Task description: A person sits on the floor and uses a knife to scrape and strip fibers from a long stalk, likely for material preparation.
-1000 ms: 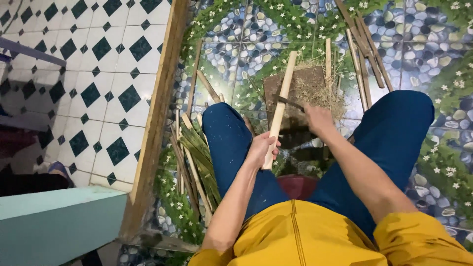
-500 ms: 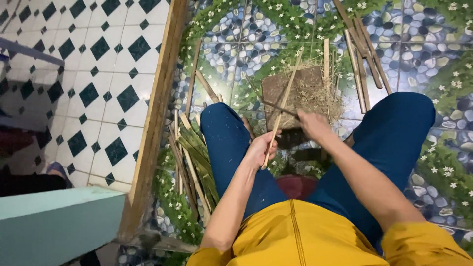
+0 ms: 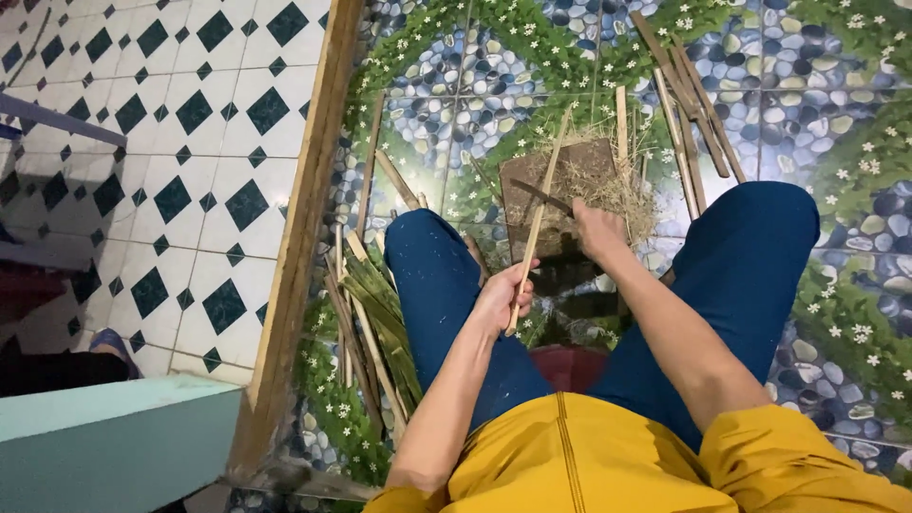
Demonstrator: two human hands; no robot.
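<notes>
The bamboo strip [image 3: 538, 220] is a long, thin, pale slat. Its long axis runs steeply up the head view, leaning slightly right: the lower end sits in the left hand [image 3: 501, 296] over the left thigh, and the upper end points away from the person, out past the far edge of the brown board [image 3: 560, 180] on the floor between the knees.

The left hand is clenched round the strip's lower end. The right hand [image 3: 597, 231] is closed on the handle of a dark knife [image 3: 541, 196], whose blade reaches left and meets the strip roughly at mid-length, over the board.

Risks, as judged from this position:
- The blade lies across a narrow slat held at one end only; if it skids off the edge it could travel toward the left thigh or the left hand below it.
- The strip's far end appears unsupported (contact with the floor cannot be confirmed), so it may flex or twist under pressure and the cut may wander.
- Fine shavings [image 3: 617, 190] piled on the board could let the work slide.

Surroundings: more bamboo strips [image 3: 689, 95] lie on the pebble-patterned floor [image 3: 446, 85] ahead, a green-skinned bundle [image 3: 375, 313] beside the left leg, and a wooden beam [image 3: 304, 218] further left.
</notes>
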